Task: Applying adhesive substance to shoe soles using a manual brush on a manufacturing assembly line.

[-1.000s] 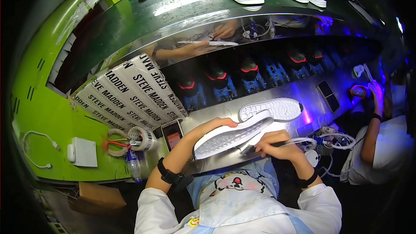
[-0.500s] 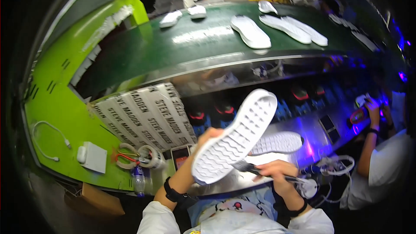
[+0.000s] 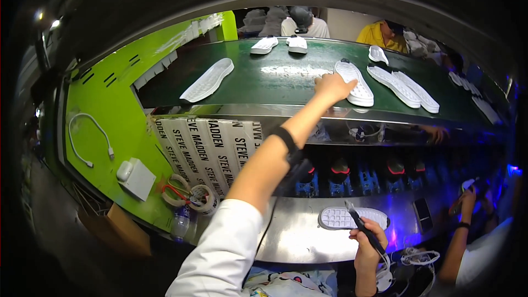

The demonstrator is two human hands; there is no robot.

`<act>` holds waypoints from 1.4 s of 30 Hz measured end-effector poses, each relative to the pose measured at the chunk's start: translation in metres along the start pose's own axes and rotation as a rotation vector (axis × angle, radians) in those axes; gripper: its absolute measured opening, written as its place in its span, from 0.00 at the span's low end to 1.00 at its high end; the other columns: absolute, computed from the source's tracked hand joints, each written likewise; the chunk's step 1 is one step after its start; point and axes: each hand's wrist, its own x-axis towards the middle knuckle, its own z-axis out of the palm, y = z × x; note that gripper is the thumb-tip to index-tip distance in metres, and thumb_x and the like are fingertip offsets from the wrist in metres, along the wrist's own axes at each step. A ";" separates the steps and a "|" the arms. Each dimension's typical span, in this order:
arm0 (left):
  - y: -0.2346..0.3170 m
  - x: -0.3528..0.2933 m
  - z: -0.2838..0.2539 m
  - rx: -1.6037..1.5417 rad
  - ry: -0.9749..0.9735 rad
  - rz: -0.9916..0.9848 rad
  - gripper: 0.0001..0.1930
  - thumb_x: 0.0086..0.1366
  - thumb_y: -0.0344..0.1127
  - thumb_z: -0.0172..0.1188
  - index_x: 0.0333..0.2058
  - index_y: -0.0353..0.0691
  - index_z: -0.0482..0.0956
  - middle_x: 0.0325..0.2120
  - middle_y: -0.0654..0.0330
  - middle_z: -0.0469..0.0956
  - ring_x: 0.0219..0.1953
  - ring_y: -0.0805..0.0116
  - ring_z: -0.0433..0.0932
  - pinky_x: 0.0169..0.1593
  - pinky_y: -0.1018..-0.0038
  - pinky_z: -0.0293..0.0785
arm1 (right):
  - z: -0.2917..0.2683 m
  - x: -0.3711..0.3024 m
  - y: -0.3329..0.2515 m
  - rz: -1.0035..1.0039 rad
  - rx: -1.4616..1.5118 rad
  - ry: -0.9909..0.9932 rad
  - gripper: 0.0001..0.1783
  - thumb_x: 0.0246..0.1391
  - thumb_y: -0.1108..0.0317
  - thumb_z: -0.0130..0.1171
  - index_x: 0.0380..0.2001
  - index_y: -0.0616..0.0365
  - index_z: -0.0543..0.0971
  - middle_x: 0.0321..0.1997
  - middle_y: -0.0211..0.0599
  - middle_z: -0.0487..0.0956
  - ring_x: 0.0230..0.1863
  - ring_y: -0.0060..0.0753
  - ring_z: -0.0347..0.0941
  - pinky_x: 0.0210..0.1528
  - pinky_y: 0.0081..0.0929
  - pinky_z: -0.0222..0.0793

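On the green conveyor belt (image 3: 264,85), my left hand (image 3: 333,88) is closed at the near-left edge of a white shoe sole (image 3: 360,92), its thumb over the sole. Its fingertips are partly hidden from view. My right hand (image 3: 369,245) grips a dark-handled brush (image 3: 367,230), raised above the metal bench. Just beyond the brush lies another white sole (image 3: 335,218), its grid-patterned side facing up. A single white sole (image 3: 208,81) rests at the belt's left side.
More white soles (image 3: 397,89) lie on the belt. Below it, dark shoes (image 3: 340,166) stand in a row of blue holders. Tape rolls (image 3: 202,199) and a bottle (image 3: 180,223) stand at the left. A co-worker's arm (image 3: 459,236) is at the right; other people sit beyond the belt.
The sole formerly in my left hand now lies on the belt's left side. My left hand has reached forward to another sole. The brush has moved away from the first sole, still in my right hand.
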 end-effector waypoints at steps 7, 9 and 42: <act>-0.015 -0.006 -0.024 -0.938 -0.168 -0.226 0.10 0.54 0.32 0.59 0.31 0.33 0.70 0.29 0.56 0.75 0.29 0.66 0.76 0.31 0.70 0.74 | -0.046 0.006 0.007 0.000 -0.015 0.116 0.17 0.50 0.76 0.56 0.45 0.64 0.73 0.50 0.46 0.74 0.52 0.43 0.70 0.61 0.41 0.60; -0.016 -0.066 -0.062 -1.229 -0.126 -0.141 0.08 0.53 0.28 0.57 0.27 0.35 0.66 0.23 0.59 0.70 0.25 0.70 0.71 0.26 0.71 0.69 | -0.054 0.011 0.001 -0.094 0.080 0.040 0.17 0.52 0.72 0.55 0.47 0.61 0.72 0.51 0.45 0.73 0.56 0.41 0.67 0.66 0.44 0.53; -0.207 -0.458 -0.013 -0.575 0.148 -0.286 0.14 0.65 0.34 0.44 0.45 0.31 0.68 0.47 0.57 0.76 0.42 0.61 0.66 0.53 0.64 0.58 | 0.034 -0.010 0.078 0.680 0.455 0.220 0.20 0.56 0.71 0.52 0.53 0.61 0.67 0.51 0.43 0.72 0.51 0.39 0.70 0.53 0.35 0.69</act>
